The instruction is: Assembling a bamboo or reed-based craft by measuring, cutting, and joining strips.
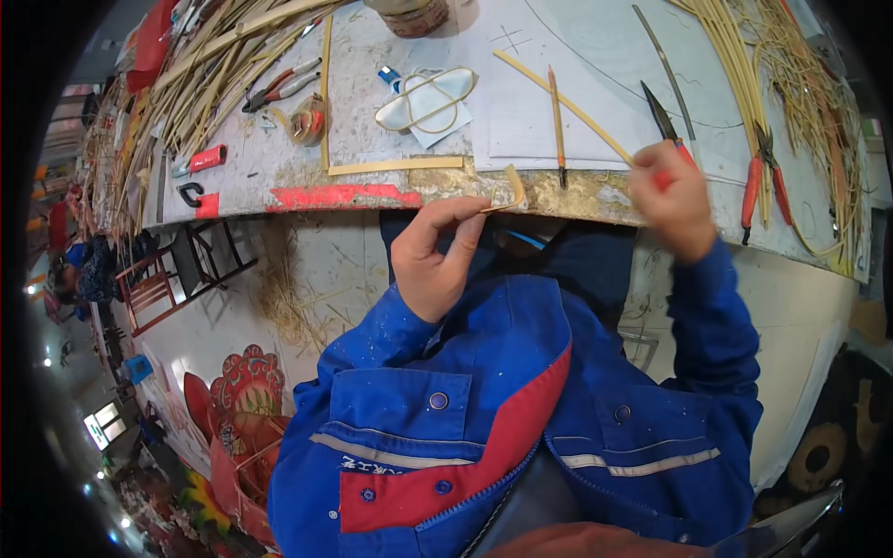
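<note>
My left hand [433, 259] is near the table's front edge, thumb and forefinger pinched on one end of a short bent bamboo strip [514, 189]. The strip's free end curves upward, close to the worn table edge. Farther right, my right hand [677, 203] is raised and smeared by motion. Something red shows at its fingers, too blurred to name. Just beyond that hand lies a pointed black-jawed tool [660, 112] with a red handle, partly hidden by it. A brown pencil [558, 126] and a long thin bamboo strip [563, 104] rest on white paper between my hands.
Bamboo strips frame a corner around a white oval piece with bent loops [428, 100]. Pliers [284, 86], a small jar [307, 121] and a red-handled tool [206, 158] lie leftward. Red-handled pliers [765, 177] lie rightmost by bundled strips [730, 51]. A chair [177, 279] stands left.
</note>
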The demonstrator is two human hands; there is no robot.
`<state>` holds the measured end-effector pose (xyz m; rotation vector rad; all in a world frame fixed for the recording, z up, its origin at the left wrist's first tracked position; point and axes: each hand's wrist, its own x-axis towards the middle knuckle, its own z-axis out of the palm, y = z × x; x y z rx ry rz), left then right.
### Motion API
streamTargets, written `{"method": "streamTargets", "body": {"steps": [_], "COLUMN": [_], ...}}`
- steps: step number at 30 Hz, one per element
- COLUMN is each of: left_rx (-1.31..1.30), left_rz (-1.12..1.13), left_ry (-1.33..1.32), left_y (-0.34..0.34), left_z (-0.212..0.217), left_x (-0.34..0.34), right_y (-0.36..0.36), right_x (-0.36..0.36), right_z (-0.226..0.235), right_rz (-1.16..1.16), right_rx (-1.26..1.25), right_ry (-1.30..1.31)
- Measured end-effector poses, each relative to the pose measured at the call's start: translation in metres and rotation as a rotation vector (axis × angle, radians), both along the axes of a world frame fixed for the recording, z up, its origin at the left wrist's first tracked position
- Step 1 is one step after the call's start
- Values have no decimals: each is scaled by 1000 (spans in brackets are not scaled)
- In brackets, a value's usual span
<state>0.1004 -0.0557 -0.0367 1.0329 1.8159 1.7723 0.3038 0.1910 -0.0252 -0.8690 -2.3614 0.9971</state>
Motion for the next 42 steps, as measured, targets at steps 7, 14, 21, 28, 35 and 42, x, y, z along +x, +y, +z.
{"method": "streamTargets", "body": {"steps": [7, 14, 21, 28, 35, 42], "left_rx": [-51, -195, -157, -129, -134, -75], "left_rz": [7, 10, -101, -354, -420, -474], "left_ry": [411, 544, 772, 862, 864, 824], "left_y": [12, 11, 20, 46, 62, 68], "left_z": [-18, -16, -9, -1, -9, -19], "left_x": [-4, -8, -13, -35, -22, -29], "right_y": [-40, 11, -44, -78, -80, -80], "right_x": [-67, -39, 1, 23, 25, 24], "right_z": [-12, -24, 9, -4, -8, -11], "right_rz": [7, -161, 90, 204, 192, 215], "right_rx": [319, 435, -234, -41, 47, 150], "right_ry": [-287, -357, -80, -110, -147, -156]}}
